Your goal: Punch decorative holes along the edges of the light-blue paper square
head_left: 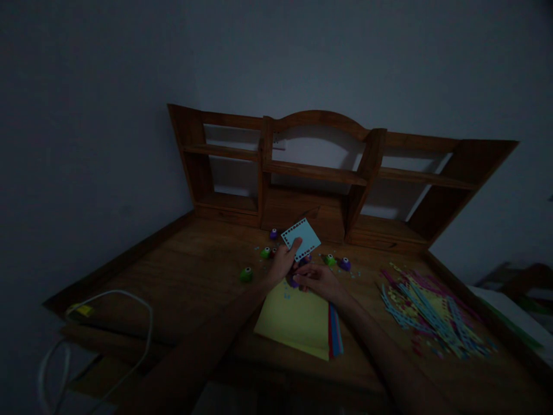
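My left hand [283,262] pinches a light blue paper card [307,235] with its thumb on top. Rows of small punched holes run along two opposite edges of the card. Just to the right and below, my right hand [319,280] has its fingers curled at a small purple craft punch [293,281], which they partly hide. Both hands are above a stack of coloured paper with a yellow sheet [296,323] on top. A few light blue paper bits lie on that sheet.
Green punches [246,275] and purple punches [345,264] stand around the hands, with paper scraps. A pile of coloured strips [432,314] lies at the right. Wooden shelves [317,173] rise behind the desk [194,265]. A white cable [149,314] loops at the left edge.
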Demonstrator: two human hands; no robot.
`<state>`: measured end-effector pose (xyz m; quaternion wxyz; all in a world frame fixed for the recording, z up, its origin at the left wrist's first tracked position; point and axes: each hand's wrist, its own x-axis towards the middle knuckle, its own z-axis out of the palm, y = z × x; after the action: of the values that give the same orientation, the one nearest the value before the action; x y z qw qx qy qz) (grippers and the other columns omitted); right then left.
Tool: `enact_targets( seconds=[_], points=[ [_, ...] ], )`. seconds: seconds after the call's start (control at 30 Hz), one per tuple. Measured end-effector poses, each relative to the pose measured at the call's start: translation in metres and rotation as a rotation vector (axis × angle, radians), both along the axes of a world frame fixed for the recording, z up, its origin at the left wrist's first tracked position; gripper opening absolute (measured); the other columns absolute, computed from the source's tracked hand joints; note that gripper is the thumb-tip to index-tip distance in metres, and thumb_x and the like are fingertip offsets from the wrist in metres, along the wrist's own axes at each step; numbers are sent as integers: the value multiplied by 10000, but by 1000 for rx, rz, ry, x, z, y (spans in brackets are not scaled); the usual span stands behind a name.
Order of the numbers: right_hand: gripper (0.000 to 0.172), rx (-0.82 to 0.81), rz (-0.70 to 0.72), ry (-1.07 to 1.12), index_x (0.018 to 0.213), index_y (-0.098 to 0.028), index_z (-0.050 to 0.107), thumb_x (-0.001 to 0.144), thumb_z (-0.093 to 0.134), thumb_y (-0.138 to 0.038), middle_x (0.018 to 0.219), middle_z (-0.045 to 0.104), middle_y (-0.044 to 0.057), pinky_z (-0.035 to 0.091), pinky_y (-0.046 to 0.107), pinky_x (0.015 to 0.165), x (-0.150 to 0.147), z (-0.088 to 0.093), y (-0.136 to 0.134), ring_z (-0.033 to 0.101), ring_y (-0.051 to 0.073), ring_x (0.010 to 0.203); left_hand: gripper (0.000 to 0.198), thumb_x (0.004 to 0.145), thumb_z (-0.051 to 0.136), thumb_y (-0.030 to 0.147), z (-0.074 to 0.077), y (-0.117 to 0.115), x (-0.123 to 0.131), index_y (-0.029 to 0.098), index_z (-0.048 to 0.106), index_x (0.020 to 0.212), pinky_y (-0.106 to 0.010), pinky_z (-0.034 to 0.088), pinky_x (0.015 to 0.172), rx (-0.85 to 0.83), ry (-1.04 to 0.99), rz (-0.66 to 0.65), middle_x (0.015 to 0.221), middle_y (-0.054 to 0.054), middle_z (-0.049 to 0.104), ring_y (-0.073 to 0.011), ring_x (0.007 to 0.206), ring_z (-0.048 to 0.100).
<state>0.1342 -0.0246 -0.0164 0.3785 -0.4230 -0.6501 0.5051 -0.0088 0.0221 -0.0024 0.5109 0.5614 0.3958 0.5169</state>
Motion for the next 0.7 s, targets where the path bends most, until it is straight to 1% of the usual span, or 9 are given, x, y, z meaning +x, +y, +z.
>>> enact_targets(
  seconds=[0.17,0.33,0.43,0.57,0.7],
  points=[
    [397,9,8,-33,886,-130,664,688,731,-468,650,644,33,440,245,535,0,5,-3,566,124,542,610,816,452,662,-2,2,0,114,585,583,-192,288,353,5,-17,-18,434,-16,503,-88,360,423],
    [385,31,10,-37,904,-139,670,703,723,-462,636,644,29,448,250,538,1,4,-3,573,131,546,603,823,448,655,-1,1,0,117,579,583,-194,296,365,0,-23,-24,465,-27,528,-94,386,449],
    [378,41,14,-45,908,-147,671,702,725,-459,650,648,28,451,253,534,0,4,-3,574,132,546,593,813,460,657,0,0,0,124,563,575,-199,288,360,-2,-25,-12,468,-25,529,-92,377,437],
    [386,36,10,-56,907,-145,673,699,724,-465,654,648,30,446,250,525,-1,6,-4,567,129,542,588,808,461,664,0,0,0,124,569,602,-198,296,360,-5,-26,-15,496,-30,556,-90,381,440],
    [389,29,1,-81,889,-140,677,695,724,-474,612,632,23,444,247,520,-1,7,-4,560,128,533,591,800,465,672,0,0,1,118,583,628,-199,317,363,-28,-34,-7,527,-44,587,-94,388,455]
  ],
)
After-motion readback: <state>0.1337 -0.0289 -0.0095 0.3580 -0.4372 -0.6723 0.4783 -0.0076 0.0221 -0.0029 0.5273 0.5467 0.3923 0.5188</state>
